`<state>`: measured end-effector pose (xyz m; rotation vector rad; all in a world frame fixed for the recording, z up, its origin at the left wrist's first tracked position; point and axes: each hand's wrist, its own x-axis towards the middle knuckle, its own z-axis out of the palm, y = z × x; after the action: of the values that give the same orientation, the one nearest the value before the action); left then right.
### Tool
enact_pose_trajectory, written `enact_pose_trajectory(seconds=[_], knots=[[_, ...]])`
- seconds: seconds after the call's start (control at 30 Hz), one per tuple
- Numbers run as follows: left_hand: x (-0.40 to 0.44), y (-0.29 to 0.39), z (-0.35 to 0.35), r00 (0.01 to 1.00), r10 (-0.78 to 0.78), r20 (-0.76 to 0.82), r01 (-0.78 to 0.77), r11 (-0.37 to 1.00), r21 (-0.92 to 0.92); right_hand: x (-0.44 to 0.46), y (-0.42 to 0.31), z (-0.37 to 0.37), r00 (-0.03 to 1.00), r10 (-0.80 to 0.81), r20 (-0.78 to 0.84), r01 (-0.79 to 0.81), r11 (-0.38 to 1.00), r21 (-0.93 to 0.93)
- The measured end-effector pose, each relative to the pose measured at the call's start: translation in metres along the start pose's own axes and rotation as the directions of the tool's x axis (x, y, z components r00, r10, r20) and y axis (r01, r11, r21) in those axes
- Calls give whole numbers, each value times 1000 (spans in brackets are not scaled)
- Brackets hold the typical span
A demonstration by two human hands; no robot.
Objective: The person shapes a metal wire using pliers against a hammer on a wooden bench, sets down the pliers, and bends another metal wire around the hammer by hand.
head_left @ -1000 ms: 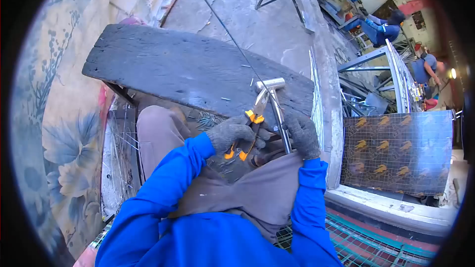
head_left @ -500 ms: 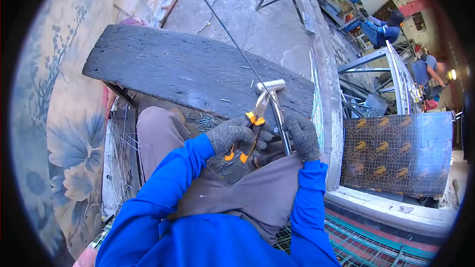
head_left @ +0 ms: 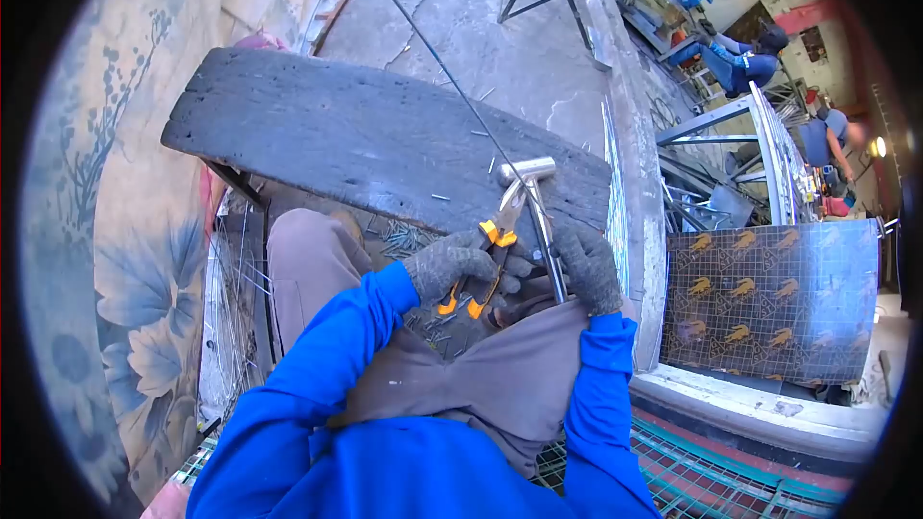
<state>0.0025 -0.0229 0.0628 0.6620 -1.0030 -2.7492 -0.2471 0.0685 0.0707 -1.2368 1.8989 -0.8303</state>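
The left grip (head_left: 452, 264), a grey-gloved hand, is closed around pliers with orange-and-black handles (head_left: 497, 236), their metal jaws near the silver metal hammer (head_left: 528, 170). The right grip (head_left: 588, 269), also gloved, has curled fingers against the hammer's shaft and the lower part of a long thin dark rod (head_left: 437, 56); whether it is clamped on either, I cannot tell. The rod crosses over the hammer head, which rests on the dark wooden surface (head_left: 336, 125) ahead of both grips. Right of the right grip, a dark gridded panel (head_left: 769, 298) bears repeated gold animal-like emblems; marks beside them are too small to read. Compared with the earlier frame, both grips stay nearly put, while a distant co-worker (head_left: 835, 139) now reaches lower.
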Motion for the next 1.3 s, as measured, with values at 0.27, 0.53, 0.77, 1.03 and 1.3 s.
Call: enact_pose_trajectory(seconds=[0.27, 0.53, 0.77, 1.03, 1.3], knots=[[2, -3, -3, 1000, -1, 7, 1, 1000, -16, 2, 4, 0, 996, -82, -31, 80, 995, -55], [2, -4, 0, 999, 24, 24, -22, 996, -84, 1, 6, 0, 990, -136, -43, 135, 991, -25], [-1, 2, 3, 1000, 9, -14, -9, 1000, 1, -2, 0, -2, 1000, -15, -2, 15, 999, -33], [19, -28, -6, 993, 115, -35, -118, 990, -79, -2, 4, 0, 991, -121, -57, 121, 993, -6], [14, -39, -7, 972, 170, -162, -112, 943, 315, -2, 2, -2, 997, -77, -9, 75, 987, -139]])
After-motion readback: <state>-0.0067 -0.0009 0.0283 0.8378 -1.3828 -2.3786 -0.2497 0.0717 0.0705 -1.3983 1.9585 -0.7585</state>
